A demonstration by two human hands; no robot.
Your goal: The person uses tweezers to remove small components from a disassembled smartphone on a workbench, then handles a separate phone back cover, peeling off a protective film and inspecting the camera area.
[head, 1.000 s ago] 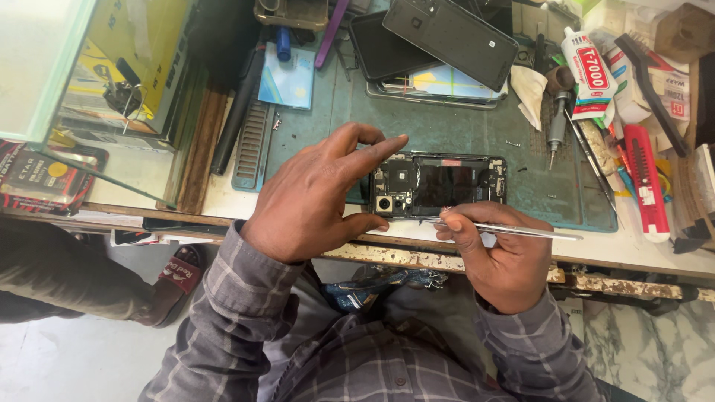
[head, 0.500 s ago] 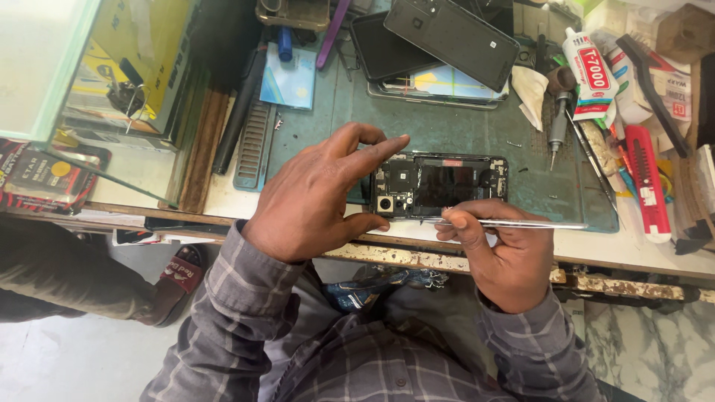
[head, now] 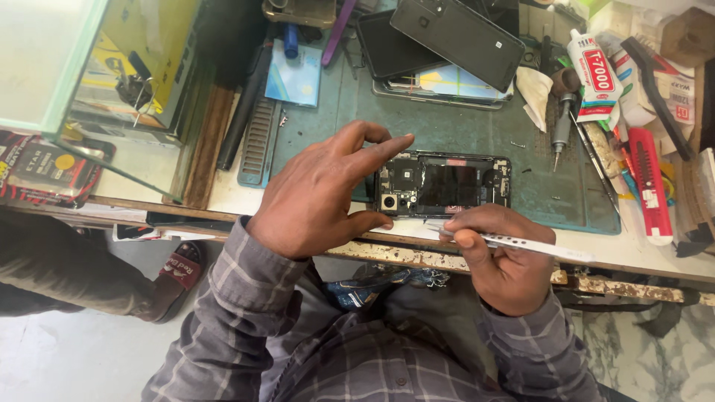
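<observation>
An opened phone [head: 447, 184] with its back removed lies flat on a green work mat [head: 447, 126], its circuit boards and camera modules showing. My left hand [head: 320, 197] grips the phone's left end, thumb below and fingers arched over the top. My right hand [head: 503, 257] holds metal tweezers [head: 514, 240] just below the phone's lower edge. The tweezer tips point left, near the phone's lower left part.
Behind the mat lie dark phone back covers and a screen [head: 454, 37]. At the right are a glue tube [head: 596, 74], a screwdriver [head: 560, 130], red-handled tools [head: 644, 179] and a brush. A glass case [head: 97, 89] stands left. Another person's sandalled foot [head: 175, 272] shows below.
My right hand has shifted slightly with the tweezers along the phone's lower edge. My left hand keeps its hold on the phone.
</observation>
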